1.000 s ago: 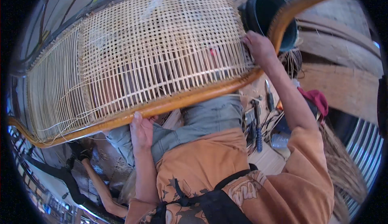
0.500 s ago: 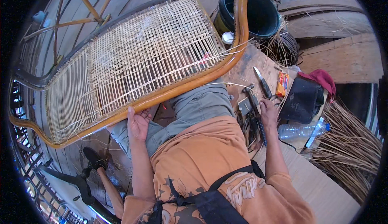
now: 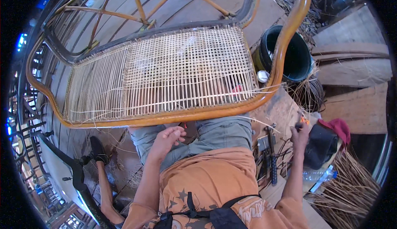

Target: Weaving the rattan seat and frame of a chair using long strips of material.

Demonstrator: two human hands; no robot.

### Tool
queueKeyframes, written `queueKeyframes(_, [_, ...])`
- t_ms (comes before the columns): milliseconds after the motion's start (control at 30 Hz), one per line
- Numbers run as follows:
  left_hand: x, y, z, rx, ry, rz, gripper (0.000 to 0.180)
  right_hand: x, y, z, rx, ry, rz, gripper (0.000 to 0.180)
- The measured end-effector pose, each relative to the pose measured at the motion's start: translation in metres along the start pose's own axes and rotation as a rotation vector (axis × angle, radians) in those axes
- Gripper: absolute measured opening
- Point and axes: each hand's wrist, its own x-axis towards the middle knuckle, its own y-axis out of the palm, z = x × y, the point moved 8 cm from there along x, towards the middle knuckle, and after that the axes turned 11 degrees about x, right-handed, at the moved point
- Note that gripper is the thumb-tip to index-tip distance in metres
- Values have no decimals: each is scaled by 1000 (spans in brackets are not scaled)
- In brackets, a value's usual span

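Note:
A rattan chair frame with a half-woven cane panel (image 3: 186, 70) lies over my lap. Its glossy brown rail (image 3: 173, 119) runs along the near side. Just below that rail is my left hand (image 3: 167, 139), its fingers curled in, with no object showing in them. To the right, my right hand (image 3: 300, 137) closes around the dark handle of a knife (image 3: 298, 126); its blade hardly shows. A bit of orange packet (image 3: 305, 120) appears beyond the fingers. One pale cane strand (image 3: 262, 122) sticks out from the rail toward the right hand.
Hand tools with dark handles (image 3: 273, 163) lie beside my right thigh. Past the right hand are a black pouch (image 3: 320, 146), a red cloth (image 3: 339, 130), a plastic bottle (image 3: 318, 174) and bundled rattan strips (image 3: 347, 187). A dark bucket (image 3: 309, 59) stands behind the frame's right end.
My left hand has left the rail's underside and curled its fingers. My right hand has moved from beside the tools up to the knife. The whole view has shifted, showing more beyond the frame.

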Motion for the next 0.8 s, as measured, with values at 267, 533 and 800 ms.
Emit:
queueKeyframes(267, [17,-81,-114,710,371,-534,27,27,-26,132,595,181,298,26])
queueKeyframes(533, [52,-132,-131,1597,504,-768,39,41,72,245,20,-198,1025,31])
queueKeyframes(800, [74,-158,-125,1635,171,-568,32,51,122,278,-139,-254,1205,29])
